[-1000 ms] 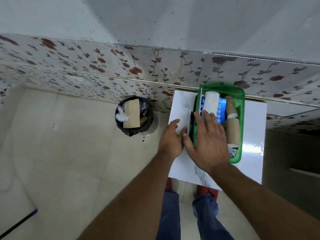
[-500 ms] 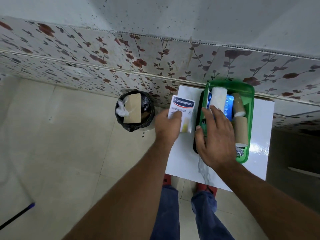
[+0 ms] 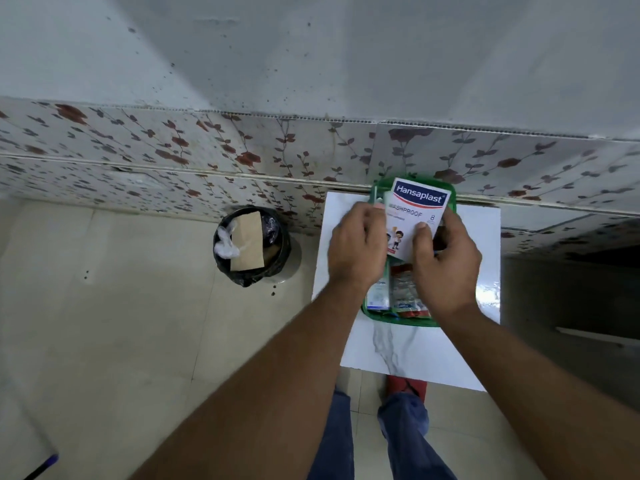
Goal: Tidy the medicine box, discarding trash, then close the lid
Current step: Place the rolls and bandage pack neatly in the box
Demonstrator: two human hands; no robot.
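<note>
Hands [image 3: 403, 251] grip Hansaplast box [image 3: 415, 211] over green medicine box [image 3: 398, 317] holding packets [image 3: 403, 294].

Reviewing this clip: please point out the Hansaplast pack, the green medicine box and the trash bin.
Hansaplast pack [image 3: 418, 211]: head view, on its white front below the blue logo.
Green medicine box [image 3: 398, 318]: head view, on its near rim.
Trash bin [image 3: 282, 252]: head view, on its black right-hand rim.

Hands and plaster packet [image 3: 417, 216] hide most of the green box [image 3: 398, 317].
</note>
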